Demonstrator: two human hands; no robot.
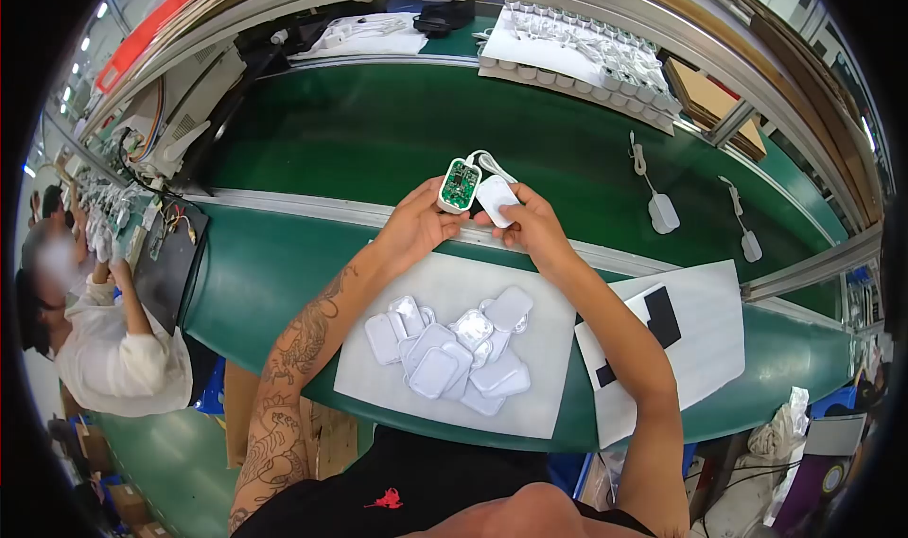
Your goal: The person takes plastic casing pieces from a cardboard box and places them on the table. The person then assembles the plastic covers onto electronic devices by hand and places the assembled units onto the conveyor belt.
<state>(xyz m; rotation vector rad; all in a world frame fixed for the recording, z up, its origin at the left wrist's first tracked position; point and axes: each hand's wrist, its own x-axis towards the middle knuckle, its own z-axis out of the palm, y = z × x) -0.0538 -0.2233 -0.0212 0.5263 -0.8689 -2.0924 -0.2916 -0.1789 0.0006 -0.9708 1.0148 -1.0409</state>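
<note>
My left hand (416,218) grips a small white plastic housing whose open side shows a green circuit board (460,185). A white cable (494,165) loops out of its top and bends over to the right. Between the fingers of my right hand (532,224) is a white rounded cover (497,200), held close beside the housing. The two parts are side by side, and whether they touch I cannot tell. Below my hands, a pile of white plastic covers (440,360) lies on a white sheet (378,391).
The dark green conveyor belt (331,122) runs beyond the bench edge, with two white cabled devices (664,213) (751,246) on it at right. A second white sheet (709,349) carries black pads (662,316). A rack of white cabled units (586,51) stands behind. Another person (118,349) works at left.
</note>
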